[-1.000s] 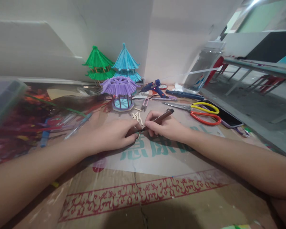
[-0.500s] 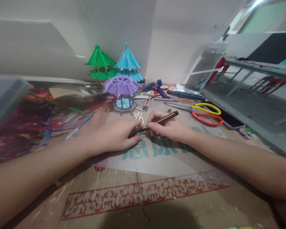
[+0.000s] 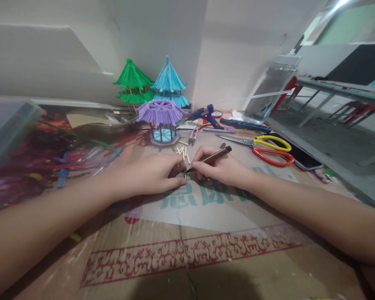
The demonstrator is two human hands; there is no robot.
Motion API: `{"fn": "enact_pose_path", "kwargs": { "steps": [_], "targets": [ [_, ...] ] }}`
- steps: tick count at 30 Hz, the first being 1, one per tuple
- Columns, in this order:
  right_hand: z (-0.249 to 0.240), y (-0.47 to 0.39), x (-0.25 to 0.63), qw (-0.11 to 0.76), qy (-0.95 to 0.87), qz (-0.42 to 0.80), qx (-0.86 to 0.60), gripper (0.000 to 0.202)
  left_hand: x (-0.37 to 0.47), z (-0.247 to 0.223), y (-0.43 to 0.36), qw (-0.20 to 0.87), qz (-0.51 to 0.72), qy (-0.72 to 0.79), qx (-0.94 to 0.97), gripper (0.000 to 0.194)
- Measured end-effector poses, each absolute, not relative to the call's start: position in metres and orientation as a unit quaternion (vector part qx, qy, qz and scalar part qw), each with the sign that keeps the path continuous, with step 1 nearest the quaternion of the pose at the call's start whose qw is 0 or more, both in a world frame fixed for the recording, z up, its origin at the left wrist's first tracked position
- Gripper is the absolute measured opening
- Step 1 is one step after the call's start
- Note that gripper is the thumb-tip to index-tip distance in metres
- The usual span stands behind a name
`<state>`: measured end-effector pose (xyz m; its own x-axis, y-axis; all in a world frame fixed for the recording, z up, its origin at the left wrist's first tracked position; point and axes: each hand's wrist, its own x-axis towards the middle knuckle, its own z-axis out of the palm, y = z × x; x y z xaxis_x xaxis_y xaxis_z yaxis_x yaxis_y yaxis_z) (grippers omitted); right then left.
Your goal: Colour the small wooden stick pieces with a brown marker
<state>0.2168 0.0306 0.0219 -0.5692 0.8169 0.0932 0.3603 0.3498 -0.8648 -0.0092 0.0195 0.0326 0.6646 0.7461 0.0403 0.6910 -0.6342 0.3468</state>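
My right hand (image 3: 217, 170) is closed around a brown marker (image 3: 216, 155), its dark tip pointing down to the left. Between the thumb and fingers of my left hand (image 3: 153, 171) is a short pale wooden stick (image 3: 185, 175), and the marker's tip is at its upper end; I cannot tell whether they touch. Just beyond my fingers lies a small pile of similar sticks (image 3: 183, 152). Behind the pile stands a model pavilion (image 3: 162, 113) with a purple fuzzy roof, dark posts and a light blue floor.
A green model roof (image 3: 131, 79) and a blue one (image 3: 168, 79) stand at the back. To the right are a glue gun (image 3: 206, 116), small snips (image 3: 193, 136), scissors (image 3: 258, 146), dark blue pliers-like tool (image 3: 245, 125) and a phone (image 3: 303, 156). Blurred craft materials crowd the left.
The marker's tip has shifted slightly, and its upper end sits a little lower and further left. Both hands keep their grips; the whole view has drifted slightly.
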Motion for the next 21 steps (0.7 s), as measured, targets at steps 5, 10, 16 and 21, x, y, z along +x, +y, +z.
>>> {"fn": "enact_pose_path", "kwargs": {
  "steps": [5,10,16,21],
  "targets": [
    [0.022,0.030,0.216,0.266,-0.783,0.421,-0.373,0.016,-0.009,0.036,0.019,0.161,0.088,0.409,0.894,0.024],
    [0.023,0.029,0.216,0.262,-0.783,0.432,-0.362,0.017,-0.009,0.032,0.024,0.190,0.105,0.393,0.893,0.018],
    [0.024,0.029,0.214,0.264,-0.779,0.430,-0.371,0.015,-0.008,0.020,0.028,0.197,0.165,0.413,0.874,0.022],
    [0.026,0.028,0.215,0.260,-0.765,0.446,-0.385,0.015,-0.008,0.015,0.025,0.195,0.181,0.407,0.873,0.016]
  ]
}}
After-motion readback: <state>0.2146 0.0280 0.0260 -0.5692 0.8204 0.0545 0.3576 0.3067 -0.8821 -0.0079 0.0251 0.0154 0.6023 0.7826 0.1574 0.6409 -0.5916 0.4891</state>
